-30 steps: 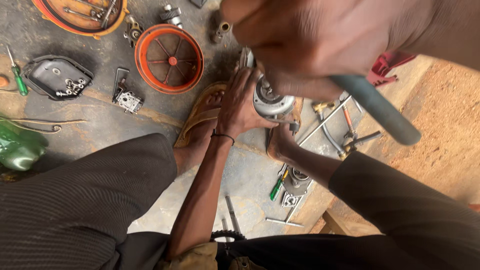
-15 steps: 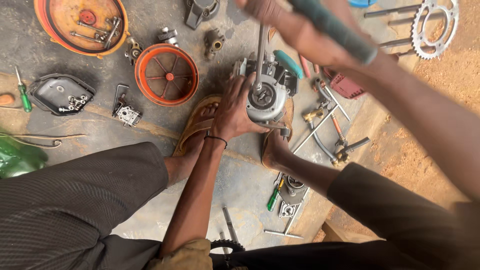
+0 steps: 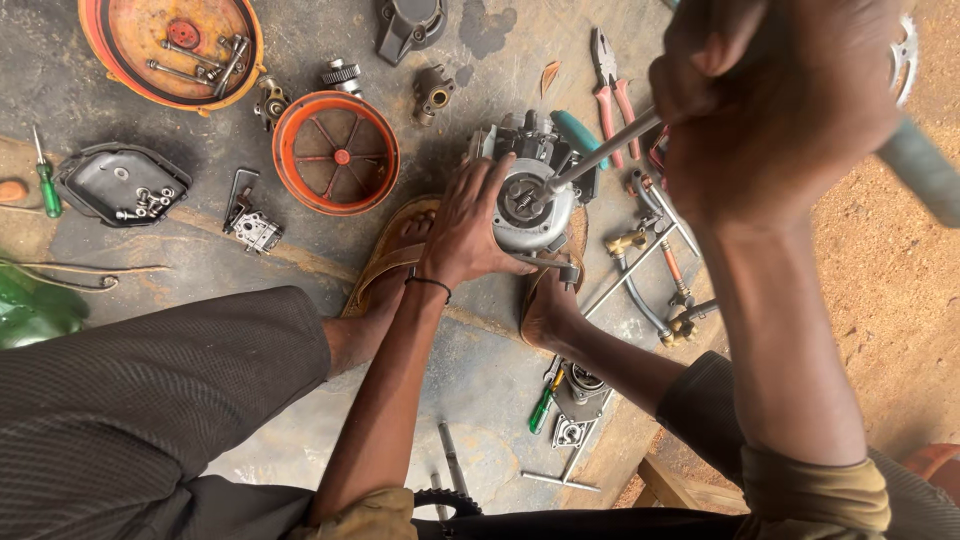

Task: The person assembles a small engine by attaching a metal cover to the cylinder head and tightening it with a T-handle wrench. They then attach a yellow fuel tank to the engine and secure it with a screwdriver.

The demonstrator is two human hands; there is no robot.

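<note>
A small grey engine block (image 3: 530, 205) stands on the concrete floor between my two feet. My left hand (image 3: 468, 228) presses against its left side, fingers spread over the round housing. My right hand (image 3: 775, 95) is close to the camera, closed around the teal handle (image 3: 920, 170) of a long metal T-wrench (image 3: 595, 160). The wrench's shaft slants down to the centre of the round housing. My feet in brown sandals (image 3: 390, 255) brace the engine from both sides.
An orange round cover (image 3: 336, 152) and an orange dish of bolts (image 3: 170, 45) lie at the upper left, with a black cover (image 3: 115, 185) holding screws. Red pliers (image 3: 612, 80), metal rods (image 3: 640, 270), a green screwdriver (image 3: 541, 408) and small parts lie around the engine.
The camera has dropped closer. My right hand with the wrench has swung to the right and the shaft now leans from the right onto the housing. My left hand stays on the engine.
</note>
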